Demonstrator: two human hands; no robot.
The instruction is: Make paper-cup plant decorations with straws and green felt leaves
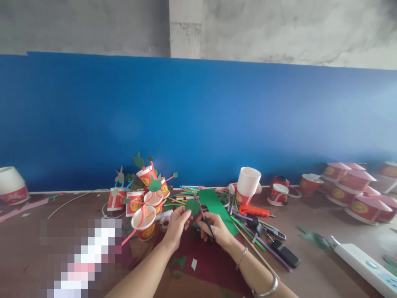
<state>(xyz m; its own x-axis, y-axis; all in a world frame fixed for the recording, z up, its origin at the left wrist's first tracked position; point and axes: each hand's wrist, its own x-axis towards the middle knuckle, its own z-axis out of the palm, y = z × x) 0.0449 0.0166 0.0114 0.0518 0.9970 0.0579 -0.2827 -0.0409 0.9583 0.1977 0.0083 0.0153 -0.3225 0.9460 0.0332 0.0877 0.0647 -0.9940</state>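
My left hand (179, 224) pinches a round piece of green paper (192, 206) between thumb and fingers. In my right hand (214, 227) are black-handled scissors (206, 221), their blades up against the right edge of the green piece. Beneath both hands lies a dark red sheet (214, 267), with a curved green scrap (178, 266) and a small white scrap (194, 264) near it. A larger green sheet (214, 203) rests behind my right hand. Left of my left hand stand red-and-white paper cups (144, 223), some with straws and green paper shapes attached.
Behind my hands are loose coloured straws (186, 191). To the right are a tall stack of cups (248, 182), an orange utility knife (256, 211), keys with a black fob (283, 251), a white power strip (366, 265) and several pink-topped cups (356, 182). A blue panel (198, 124) borders the table's back.
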